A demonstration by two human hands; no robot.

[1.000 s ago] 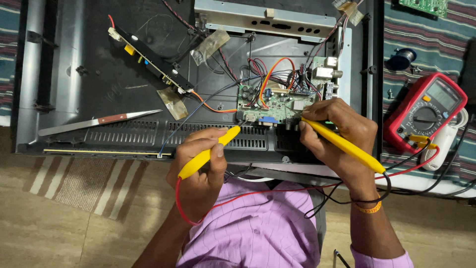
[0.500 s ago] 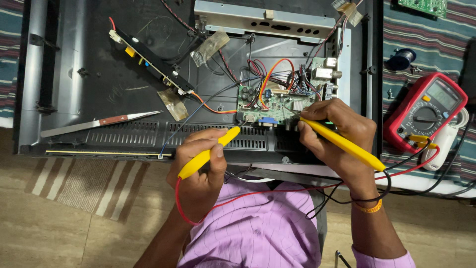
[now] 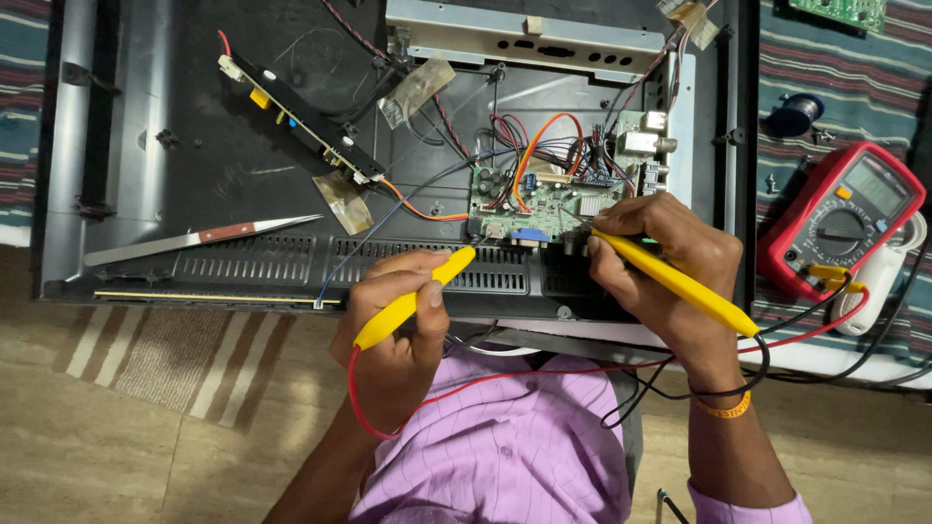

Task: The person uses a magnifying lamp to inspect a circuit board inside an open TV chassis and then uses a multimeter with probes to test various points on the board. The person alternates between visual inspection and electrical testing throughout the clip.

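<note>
My left hand (image 3: 393, 325) grips a yellow test probe (image 3: 413, 299) with a red lead; its tip points at the lower left edge of a green circuit board (image 3: 534, 204). In my right hand (image 3: 660, 267) is a second yellow probe (image 3: 680, 284) with a black lead, its tip hidden by my fingers at the board's lower right edge. The board sits inside an opened flat-screen set's dark back panel (image 3: 223, 175), with coloured wires looping over it. Both leads run to a red multimeter (image 3: 840, 228) at the right.
A knife (image 3: 194, 239) lies on the panel at the left, a long narrow circuit strip (image 3: 301, 121) above it. A metal bracket (image 3: 524, 39) spans the top. A solder spool (image 3: 794, 114) and another green board (image 3: 845, 12) rest on striped cloth at the right.
</note>
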